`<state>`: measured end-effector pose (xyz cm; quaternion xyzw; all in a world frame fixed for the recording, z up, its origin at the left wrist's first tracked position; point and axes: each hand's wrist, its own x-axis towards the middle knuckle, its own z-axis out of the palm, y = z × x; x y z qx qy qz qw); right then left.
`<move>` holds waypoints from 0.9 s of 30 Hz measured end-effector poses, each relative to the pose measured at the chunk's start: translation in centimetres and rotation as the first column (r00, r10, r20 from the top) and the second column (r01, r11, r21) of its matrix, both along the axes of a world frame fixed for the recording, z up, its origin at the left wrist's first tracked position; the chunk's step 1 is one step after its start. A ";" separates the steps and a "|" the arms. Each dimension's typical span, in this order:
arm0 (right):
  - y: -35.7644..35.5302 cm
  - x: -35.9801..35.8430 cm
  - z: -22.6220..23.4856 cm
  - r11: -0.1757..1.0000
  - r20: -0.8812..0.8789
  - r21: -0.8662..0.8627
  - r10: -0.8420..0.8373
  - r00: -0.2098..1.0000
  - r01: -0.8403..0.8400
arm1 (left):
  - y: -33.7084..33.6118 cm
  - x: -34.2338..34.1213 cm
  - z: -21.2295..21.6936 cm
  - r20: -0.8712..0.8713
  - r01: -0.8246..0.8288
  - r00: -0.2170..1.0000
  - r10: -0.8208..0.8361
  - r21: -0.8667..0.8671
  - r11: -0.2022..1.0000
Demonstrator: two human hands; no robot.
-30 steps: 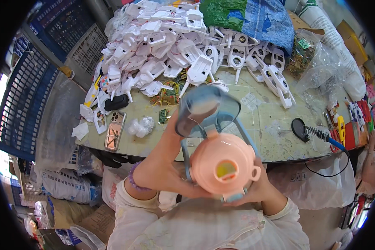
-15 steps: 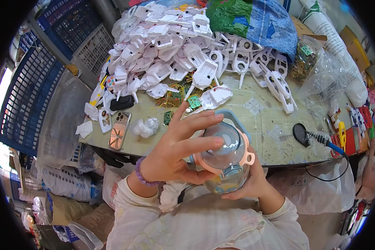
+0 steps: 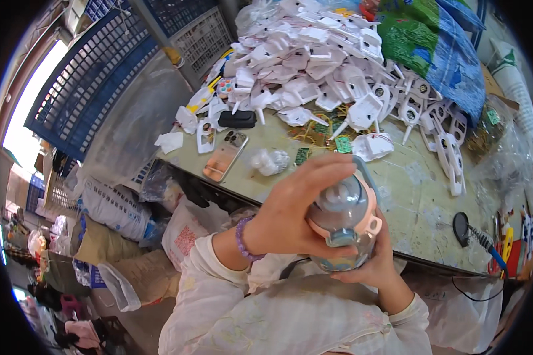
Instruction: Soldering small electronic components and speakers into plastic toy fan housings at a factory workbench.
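I hold a clear water bottle [image 3: 346, 228] with a peach rim and grey-blue lid close to my chest, above the table's near edge. My left hand [image 3: 299, 210] wraps over the lid from the left, fingers curled on top. My right hand [image 3: 373, 263] cups the bottle's body from below and the right. A purple bead bracelet [image 3: 243, 239] sits on my left wrist.
The worktable [image 3: 420, 201] carries a big heap of white plastic parts [image 3: 314, 65], a phone [image 3: 225, 155], a black case [image 3: 237, 119], small green circuit boards [image 3: 342, 144] and a black round tool with a cable [image 3: 462, 228]. Blue crates [image 3: 100, 83] and filled sacks [image 3: 112, 207] stand to the left.
The bottle was tipped up with its open peach mouth toward me; it has come down, the lid is now on top and my left hand covers it.
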<state>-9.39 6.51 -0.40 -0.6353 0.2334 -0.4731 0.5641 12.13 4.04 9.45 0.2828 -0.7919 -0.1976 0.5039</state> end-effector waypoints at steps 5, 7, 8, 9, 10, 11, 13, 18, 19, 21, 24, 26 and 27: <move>-0.7 -0.4 1.7 0.982 -0.215 -0.166 0.049 0.975 -0.086 | 1.3 7.4 3.5 0.084 -0.466 0.885 0.458 0.138 0.874; -0.5 -1.1 1.6 0.976 -0.305 -0.203 0.015 0.952 -0.080 | 1.5 11.3 5.3 0.151 -0.709 0.702 0.696 0.053 0.704; -0.4 -1.6 1.0 0.977 -0.306 -0.200 0.011 0.952 -0.076 | 1.1 13.8 5.6 0.198 -0.785 0.615 0.763 0.058 0.617; -0.1 -2.5 0.4 0.969 -0.350 -0.241 -0.029 0.936 -0.060 | 0.4 16.1 5.9 0.247 -0.847 0.524 0.815 0.057 0.528; 0.1 -3.2 0.1 0.957 -0.386 -0.285 -0.062 0.920 -0.055 | -0.1 18.6 6.2 0.328 -0.901 0.394 0.859 -0.046 0.431; 0.2 -3.7 0.2 0.956 -0.378 -0.287 -0.057 0.924 -0.059 | -0.6 21.1 6.2 0.391 -0.931 0.246 0.887 -0.160 0.328; 0.7 -4.4 0.6 0.962 -0.406 -0.267 -0.058 0.912 -0.058 | -1.7 25.6 4.7 0.423 -0.943 0.121 0.898 -0.233 0.236; 1.7 -5.4 0.1 0.987 -0.352 -0.157 -0.074 0.933 0.019 | -4.3 32.8 -1.0 0.395 -0.925 -0.167 0.903 -0.381 -0.005; 2.0 -5.5 -0.1 0.991 -0.322 -0.124 -0.086 0.943 0.048 | -4.9 33.4 -2.1 0.397 -0.927 -0.151 0.905 -0.375 0.010; 2.3 -5.8 -0.2 0.990 -0.318 -0.123 -0.103 0.943 0.066 | -5.8 33.3 -2.8 0.321 -0.932 -0.228 0.919 -0.346 -0.110; 2.7 -6.3 -0.5 0.989 -0.319 -0.112 -0.127 0.939 0.095 | -6.6 32.4 -2.8 0.331 -0.958 -0.187 0.925 -0.271 -0.097; 3.0 -6.5 -0.8 0.988 -0.322 -0.101 -0.140 0.936 0.112 | -6.7 31.9 -3.0 0.360 -0.963 -0.162 0.919 -0.262 -0.067; 3.2 -6.6 -1.0 0.988 -0.312 -0.082 -0.147 0.939 0.128 | -6.7 31.8 -3.0 0.386 -0.966 -0.149 0.911 -0.253 -0.051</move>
